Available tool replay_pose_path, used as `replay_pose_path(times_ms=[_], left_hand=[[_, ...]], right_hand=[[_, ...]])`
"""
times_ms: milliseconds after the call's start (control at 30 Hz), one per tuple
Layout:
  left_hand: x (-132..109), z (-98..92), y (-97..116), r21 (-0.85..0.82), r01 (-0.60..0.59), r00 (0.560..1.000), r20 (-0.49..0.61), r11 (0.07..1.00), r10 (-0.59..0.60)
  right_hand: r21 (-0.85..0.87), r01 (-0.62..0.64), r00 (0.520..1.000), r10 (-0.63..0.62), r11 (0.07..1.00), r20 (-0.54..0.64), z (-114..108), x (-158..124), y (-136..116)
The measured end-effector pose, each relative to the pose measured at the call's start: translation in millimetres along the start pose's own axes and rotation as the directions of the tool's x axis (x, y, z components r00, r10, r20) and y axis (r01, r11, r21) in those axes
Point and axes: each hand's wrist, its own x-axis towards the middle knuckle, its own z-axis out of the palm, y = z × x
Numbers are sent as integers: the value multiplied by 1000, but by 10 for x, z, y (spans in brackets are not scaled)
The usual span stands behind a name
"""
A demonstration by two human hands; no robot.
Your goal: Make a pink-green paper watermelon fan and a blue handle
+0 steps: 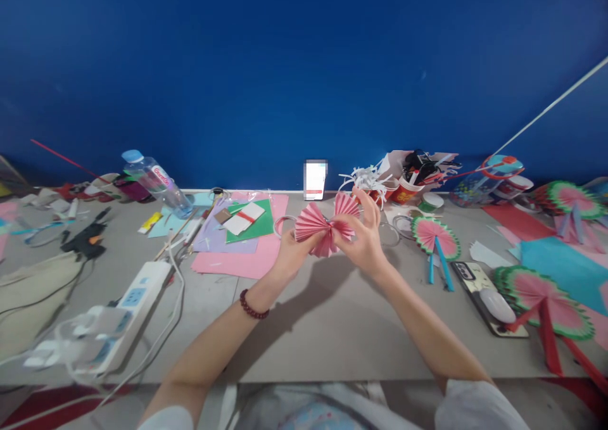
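Observation:
A pink pleated paper fan (311,221), gathered at its middle and spread like a bow, is held above the table in front of me. My left hand (297,247) pinches its lower left folds, with a dark beaded bracelet on that wrist. On the other side my right hand (363,233) grips the pleats near the centre with thumb and index finger, the other fingers raised. Part of the paper is hidden behind the fingers. Grey ring shapes show behind each hand, partly covered.
Left lie coloured paper sheets (237,264), a power strip (137,297), a glue gun (88,243) and a plastic bottle (159,180). A lit phone (314,180) leans on the blue wall. Right are watermelon-coloured paper fans (434,237), a phone (475,294) under a mouse (496,305), and cups (407,190).

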Motion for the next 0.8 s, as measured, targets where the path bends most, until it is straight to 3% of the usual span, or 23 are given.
replay_pose_path(times_ms=[167, 333, 433, 567, 667, 800], left_hand=[[1, 3, 36, 93, -134, 991, -4, 987, 135], [1, -17, 67, 218, -298, 954, 43, 929, 296], [25, -70, 50, 282, -462, 887, 125, 841, 446], [87, -163, -4, 324, -657, 752, 336, 680, 567], [134, -213, -29, 332, -745, 665, 434, 578, 608], [173, -248, -36, 345, -805, 593, 486, 483, 642]], right_hand=[[-45, 113, 993, -111, 993, 36, -30, 8, 66], [-58, 144, 985, -137, 988, 107, -68, 19, 115], [-51, 135, 977, -125, 990, 173, -105, 32, 111], [-72, 122, 968, -103, 990, 229, -151, 45, 115], [-52, 141, 966, -125, 989, 226, -153, 44, 147], [-31, 174, 973, -167, 984, 159, -121, 33, 187]])
